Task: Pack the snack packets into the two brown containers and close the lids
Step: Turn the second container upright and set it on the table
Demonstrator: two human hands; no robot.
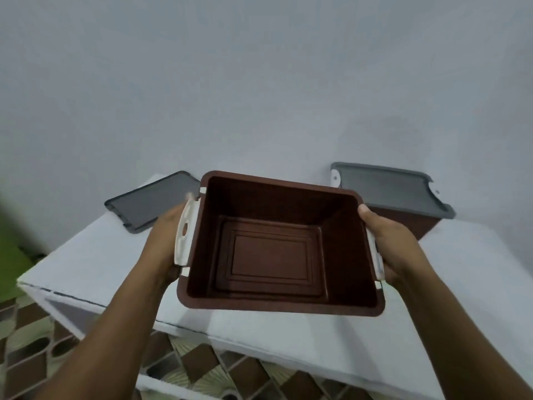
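An open brown container (274, 249) is held up above the white table (86, 255), tilted toward me, and its inside is bare. My left hand (165, 235) grips its left side under the white latch handle. My right hand (389, 243) grips its right side, thumb on the rim, over the other white latch. A second brown container (415, 226) stands at the back right against the wall with a grey lid (386, 189) on top of it. A loose grey lid (153, 200) lies flat on the table at the back left. No snack packets are in view.
A pale wall rises right behind the table. The table's front edge runs diagonally from the left to the lower right, and a patterned tile floor (187, 362) shows below it. Something green (11, 255) sits at the far left edge.
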